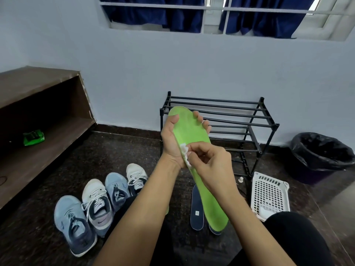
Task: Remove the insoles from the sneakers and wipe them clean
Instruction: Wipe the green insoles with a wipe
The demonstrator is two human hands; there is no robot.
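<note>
A long green insole [194, 131] is held up in front of me, toe end away. My left hand [172, 139] grips its upper part, thumb on one edge and fingertips curled over the other. My right hand [209, 162] pinches a small white wipe [186, 154] against the insole's left edge near the middle. On the floor under it lie dark blue insoles [196, 210]. Several sneakers stand in a row at lower left: a blue one [74, 223], a white one [97, 202], another blue one [116, 189] and another white one [136, 175].
A black metal shoe rack [240, 120] stands against the wall behind the insole. A white plastic basket [269, 192] lies to its right, with a black-lined bin [320, 154] beyond. A brown wooden shelf [38, 120] at left holds a green packet [33, 137]. My dark-clothed knees fill the bottom.
</note>
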